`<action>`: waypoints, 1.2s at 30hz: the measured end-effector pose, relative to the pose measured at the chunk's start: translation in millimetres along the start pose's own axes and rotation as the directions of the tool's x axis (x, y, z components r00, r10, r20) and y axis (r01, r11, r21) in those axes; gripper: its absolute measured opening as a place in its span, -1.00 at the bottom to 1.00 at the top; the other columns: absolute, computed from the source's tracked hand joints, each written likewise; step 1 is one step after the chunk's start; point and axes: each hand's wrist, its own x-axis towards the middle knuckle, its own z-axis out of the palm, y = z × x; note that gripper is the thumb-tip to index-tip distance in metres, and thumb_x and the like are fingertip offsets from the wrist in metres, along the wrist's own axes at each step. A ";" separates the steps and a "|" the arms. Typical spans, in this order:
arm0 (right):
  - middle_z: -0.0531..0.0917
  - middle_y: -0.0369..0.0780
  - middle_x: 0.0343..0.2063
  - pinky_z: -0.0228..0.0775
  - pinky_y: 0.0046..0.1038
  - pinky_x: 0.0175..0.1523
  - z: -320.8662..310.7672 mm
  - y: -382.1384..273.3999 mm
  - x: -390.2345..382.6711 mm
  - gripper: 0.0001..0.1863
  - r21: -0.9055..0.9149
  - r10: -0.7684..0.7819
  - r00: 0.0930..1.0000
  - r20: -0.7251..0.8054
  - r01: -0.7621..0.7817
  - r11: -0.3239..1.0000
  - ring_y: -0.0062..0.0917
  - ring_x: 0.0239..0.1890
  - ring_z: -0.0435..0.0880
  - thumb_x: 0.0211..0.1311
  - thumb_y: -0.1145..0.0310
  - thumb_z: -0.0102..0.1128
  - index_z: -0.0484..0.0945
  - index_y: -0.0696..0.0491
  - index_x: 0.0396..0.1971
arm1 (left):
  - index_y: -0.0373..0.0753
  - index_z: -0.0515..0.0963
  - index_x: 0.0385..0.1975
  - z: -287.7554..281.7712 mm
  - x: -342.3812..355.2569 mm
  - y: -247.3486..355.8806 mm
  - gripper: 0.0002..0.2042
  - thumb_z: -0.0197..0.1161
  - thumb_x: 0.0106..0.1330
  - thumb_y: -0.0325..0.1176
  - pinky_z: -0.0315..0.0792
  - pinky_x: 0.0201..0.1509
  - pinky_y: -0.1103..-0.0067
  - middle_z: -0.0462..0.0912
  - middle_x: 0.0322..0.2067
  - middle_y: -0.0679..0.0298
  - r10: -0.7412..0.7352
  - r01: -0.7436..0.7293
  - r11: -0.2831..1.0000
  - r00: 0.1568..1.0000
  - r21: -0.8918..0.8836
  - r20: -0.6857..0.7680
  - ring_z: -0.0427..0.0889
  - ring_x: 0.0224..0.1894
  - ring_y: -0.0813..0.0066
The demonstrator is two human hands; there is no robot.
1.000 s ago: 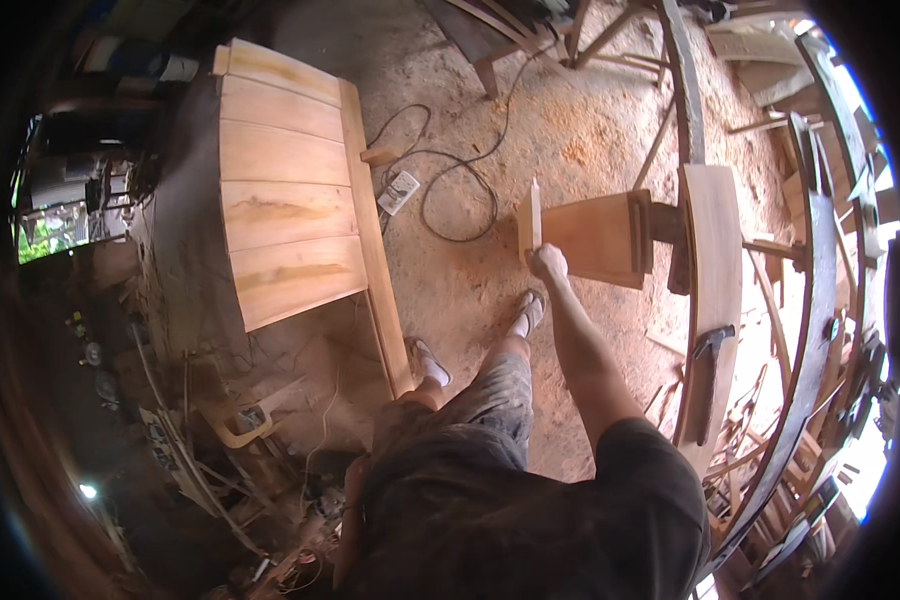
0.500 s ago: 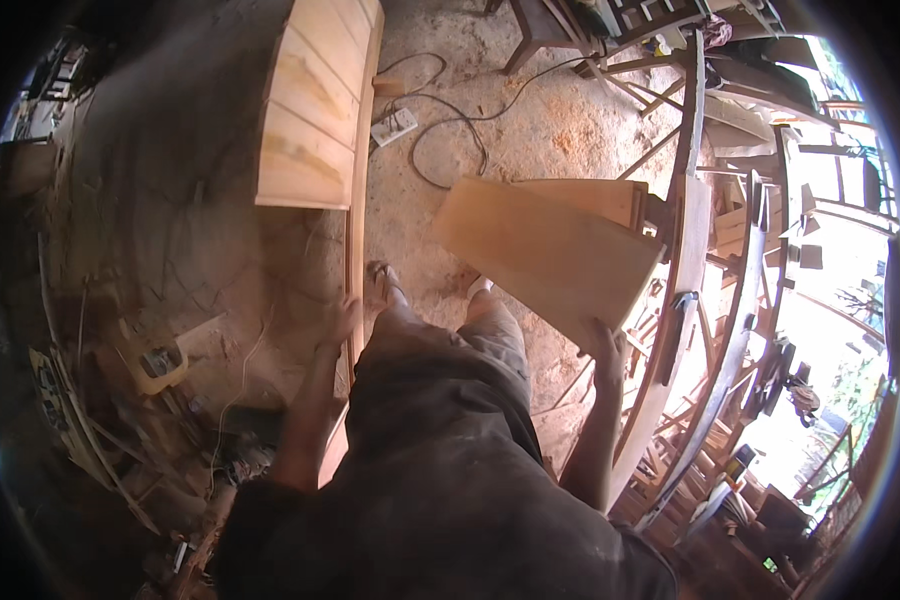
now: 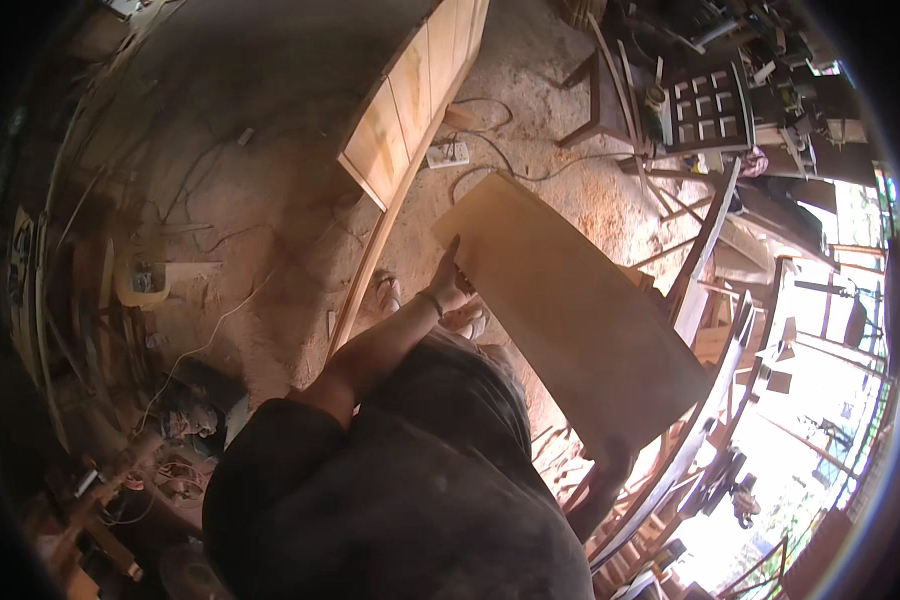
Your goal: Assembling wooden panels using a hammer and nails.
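A broad, pale wooden board [image 3: 580, 310] slants in front of my body, from the centre down to the right. My left hand [image 3: 452, 284] grips its near left edge, the thumb lying on the face and the fingers hidden beneath. At the lower right end of the board, my right hand [image 3: 610, 460] is closed on the edge, dark and partly in shadow. Left of the board, a row of light wooden planks [image 3: 410, 110] rests along a long narrow wooden beam [image 3: 370, 250].
A white power strip [image 3: 448, 155] with a dark cable lies on the dusty floor beyond the board. Long timber rails [image 3: 705, 240] and stacked wood line the right side. A dark grid-panelled wooden piece [image 3: 708, 108] is at the far right, a yellow plastic item [image 3: 142, 284] at left.
My left hand has left the beam on the left and taken hold of the board. The board has swung lower and nearer to me, while my right hand keeps its grip.
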 end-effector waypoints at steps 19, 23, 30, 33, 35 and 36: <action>0.71 -0.20 -0.25 0.51 -0.55 -0.30 -53.2 33.8 208.4 -0.55 0.026 -0.462 0.884 -0.067 0.464 0.885 -0.58 -0.38 0.66 0.45 0.13 0.15 0.60 0.24 0.02 | -0.37 0.67 -0.20 239.7 -67.4 -53.5 -0.61 0.59 0.07 -0.26 0.48 -0.17 0.58 0.70 -0.33 0.34 0.506 -0.326 -0.207 0.771 0.922 0.387 0.58 -0.24 0.67; 0.67 -0.09 -0.06 0.53 -0.41 0.04 -12.5 -69.8 204.4 -0.35 0.053 -0.691 0.678 0.250 0.703 0.709 -0.42 -0.02 0.67 0.33 0.06 0.26 0.44 0.28 0.20 | -0.23 0.69 -0.50 253.7 -66.7 -45.0 -0.72 0.57 0.04 -0.16 0.34 -0.44 0.62 0.57 -0.60 0.43 0.378 -0.329 -0.232 0.836 0.915 0.397 0.45 -0.53 0.72; 0.66 -0.01 -0.03 0.48 -0.36 0.10 126.7 -94.7 149.5 -0.28 -0.007 -0.024 0.207 0.978 0.146 0.989 -0.43 0.03 0.65 0.08 0.17 0.42 0.43 0.22 0.21 | -0.27 0.66 -0.55 227.6 -106.8 11.2 -0.77 0.47 0.15 -0.25 0.35 -0.46 0.65 0.56 -0.63 0.45 0.357 -0.254 -0.284 0.867 0.925 0.348 0.46 -0.51 0.79; 0.71 -0.01 -0.20 0.51 -0.32 -0.01 161.7 -94.1 115.4 -0.40 -0.188 -0.012 0.389 0.921 0.472 0.862 -0.43 -0.07 0.70 0.11 0.17 0.38 0.52 0.23 0.09 | -0.28 0.66 -0.55 193.0 -119.0 37.7 -0.78 0.45 0.16 -0.26 0.35 -0.46 0.65 0.57 -0.62 0.46 0.487 -0.267 -0.188 0.811 0.945 0.325 0.46 -0.51 0.79; 0.72 0.00 -0.28 0.52 -0.28 -0.07 197.3 -108.7 115.1 -0.46 -0.272 0.112 0.334 0.936 0.482 0.833 -0.41 -0.12 0.73 0.13 0.16 0.36 0.56 0.24 0.01 | -0.28 0.66 -0.55 167.9 -123.0 61.6 -0.82 0.41 0.16 -0.30 0.37 -0.44 0.64 0.55 -0.64 0.49 0.545 -0.249 -0.172 0.782 0.953 0.302 0.47 -0.51 0.78; 0.71 0.01 -0.35 0.53 -0.26 -0.11 214.9 -110.9 107.9 -0.56 -0.198 0.005 0.315 0.949 0.583 0.788 -0.35 -0.18 0.76 0.17 0.20 0.28 0.58 0.23 -0.07 | -0.28 0.66 -0.54 154.8 -125.2 75.0 -0.82 0.40 0.16 -0.31 0.38 -0.43 0.63 0.55 -0.64 0.49 0.564 -0.242 -0.233 0.756 0.942 0.333 0.47 -0.51 0.77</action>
